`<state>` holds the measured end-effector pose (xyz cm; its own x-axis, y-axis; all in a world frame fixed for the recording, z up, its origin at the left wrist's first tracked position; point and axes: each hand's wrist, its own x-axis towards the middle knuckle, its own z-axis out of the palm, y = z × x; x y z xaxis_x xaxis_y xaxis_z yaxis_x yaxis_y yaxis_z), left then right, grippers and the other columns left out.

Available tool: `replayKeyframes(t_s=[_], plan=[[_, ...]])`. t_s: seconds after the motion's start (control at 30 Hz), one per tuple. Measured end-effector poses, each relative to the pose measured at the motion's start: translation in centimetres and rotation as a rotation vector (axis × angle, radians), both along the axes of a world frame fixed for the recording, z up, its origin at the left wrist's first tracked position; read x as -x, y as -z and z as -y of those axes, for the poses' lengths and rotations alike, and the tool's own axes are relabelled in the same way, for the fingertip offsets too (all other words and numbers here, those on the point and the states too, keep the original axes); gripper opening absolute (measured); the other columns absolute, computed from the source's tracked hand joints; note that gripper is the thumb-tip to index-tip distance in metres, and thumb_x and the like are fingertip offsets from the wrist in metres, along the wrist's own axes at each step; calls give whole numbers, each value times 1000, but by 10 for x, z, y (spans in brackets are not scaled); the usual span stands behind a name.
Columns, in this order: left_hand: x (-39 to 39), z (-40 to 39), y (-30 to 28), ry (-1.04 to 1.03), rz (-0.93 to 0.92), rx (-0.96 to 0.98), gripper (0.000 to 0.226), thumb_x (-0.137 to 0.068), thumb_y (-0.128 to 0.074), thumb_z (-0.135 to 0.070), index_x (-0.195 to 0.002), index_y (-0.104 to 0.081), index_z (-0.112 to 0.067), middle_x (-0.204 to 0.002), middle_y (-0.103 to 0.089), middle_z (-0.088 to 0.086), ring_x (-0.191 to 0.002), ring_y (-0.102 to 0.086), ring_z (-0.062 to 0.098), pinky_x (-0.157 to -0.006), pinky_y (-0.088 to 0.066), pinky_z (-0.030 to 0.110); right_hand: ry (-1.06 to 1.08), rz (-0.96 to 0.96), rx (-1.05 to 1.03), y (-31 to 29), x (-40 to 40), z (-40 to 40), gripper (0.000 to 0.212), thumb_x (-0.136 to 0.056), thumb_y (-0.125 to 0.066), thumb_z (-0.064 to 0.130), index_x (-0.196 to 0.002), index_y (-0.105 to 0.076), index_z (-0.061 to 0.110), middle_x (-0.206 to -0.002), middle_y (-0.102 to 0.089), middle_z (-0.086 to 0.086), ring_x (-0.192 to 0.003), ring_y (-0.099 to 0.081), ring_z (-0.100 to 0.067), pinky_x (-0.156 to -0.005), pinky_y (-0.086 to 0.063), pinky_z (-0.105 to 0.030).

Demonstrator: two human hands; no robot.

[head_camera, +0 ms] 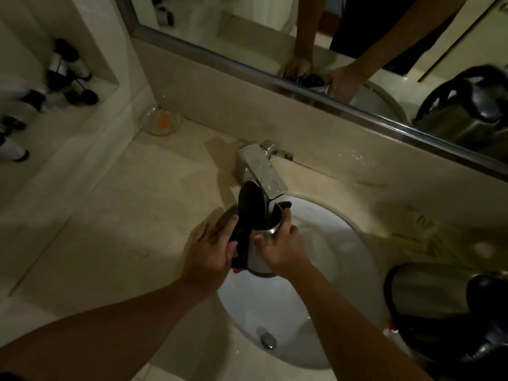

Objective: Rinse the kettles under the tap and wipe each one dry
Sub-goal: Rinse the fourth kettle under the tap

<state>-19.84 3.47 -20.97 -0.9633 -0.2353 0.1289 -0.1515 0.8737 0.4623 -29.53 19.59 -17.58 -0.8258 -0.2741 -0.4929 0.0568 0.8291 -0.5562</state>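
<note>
Beige stone counter (115, 215): glass dish (160, 121) by wall, steel kettle (439, 306) right of sink (354, 232).

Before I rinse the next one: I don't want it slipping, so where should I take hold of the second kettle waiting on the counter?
Likely by the black handle of the second kettle, coming from above with the right hand. It stands upright right of the sink, and its smooth steel wall offers a poorer grip.

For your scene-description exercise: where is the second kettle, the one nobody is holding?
In the head view, the second kettle stands on the counter at the right edge, right of the sink.
</note>
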Motion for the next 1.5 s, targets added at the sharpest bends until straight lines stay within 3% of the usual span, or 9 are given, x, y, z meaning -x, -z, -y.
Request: replayKeyframes(t_s=[0.17, 0.3, 0.47, 0.67, 1.1, 1.3, 1.43, 1.5], plan=[[0, -1, 4, -15, -14, 8, 52, -101, -34, -31, -149, -42, -15, -114, -74, 13, -118, -54, 27, -115, -28, 43, -18, 75, -22, 3, 8, -1, 105, -89, -60, 63, -161, 10, 33, -158, -31, -25, -141, -41, -47, -112, -41, -58], [0, -3, -2, -45, -56, 12, 51, -98, -39, -26, -146, -47, -9, -110, -74, 19, -115, -39, 24, -107, -23, 40, -3, 111, -16, 7, 12, 1, 106, -90, -61, 62, -161, 13, 35, -159, -27, -26, -142, -38, -49, -114, -40, -57], [1, 0, 6, -28, 13, -7, 54, -99, -37, -28, -150, -40, -14, -108, -76, 14, -115, -46, 25, -113, -22, 38, 36, 136, -10, 9, 10, 0, 104, -91, -61, 63, -160, 13, 38, -162, -24, -22, -144, -36, -48, -114, -38, -56], [3, 1, 10, -2, 53, -9, 56, -100, -31, -32, -153, -35, -15, -109, -76, 14, -115, -61, 32, -117, -29, 46, 63, 182, 10, 11, 13, -1, 105, -88, -62, 64, -157, 15, 45, -163, -21, -21, -146, -32, -49, -115, -37, -61], [6, -1, 14, -28, 55, 36, 56, -98, -32, -35, -149, -40, -11, -109, -76, 13, -112, -65, 32, -116, -26, 44, 70, 242, 13, 12, 19, 0, 105, -86, -61, 66, -156, 16, 47, -162, -19, -20, -144, -32, -49, -115, -37, -57], [6, -1, 18, -37, 36, 71, 56, -97, -37, -33, -146, -43, -7, -104, -77, 14, -104, -66, 34, -113, -31, 45, 81, 239, 15, 10, 17, 2, 105, -86, -61, 66, -155, 16, 49, -162, -19, -21, -143, -34, -50, -115, -39, -58], [8, -1, 16, -47, 15, 87, 55, -95, -40, -31, -143, -47, -4, -100, -76, 18, -99, -66, 36, -109, -31, 43, 95, 247, 39, 6, 17, 5, 107, -74, -58, 74, -150, 15, 57, -159, -22, -20, -139, -38, -51, -107, -46, -63], [7, -2, 16, -54, 22, 83, 56, -95, -39, -32, -143, -47, -5, -102, -76, 18, -100, -66, 36, -110, -30, 43, 86, 239, 24, 8, 18, 4, 106, -79, -60, 71, -152, 16, 54, -159, -23, -21, -141, -37, -51, -110, -43, -61]])
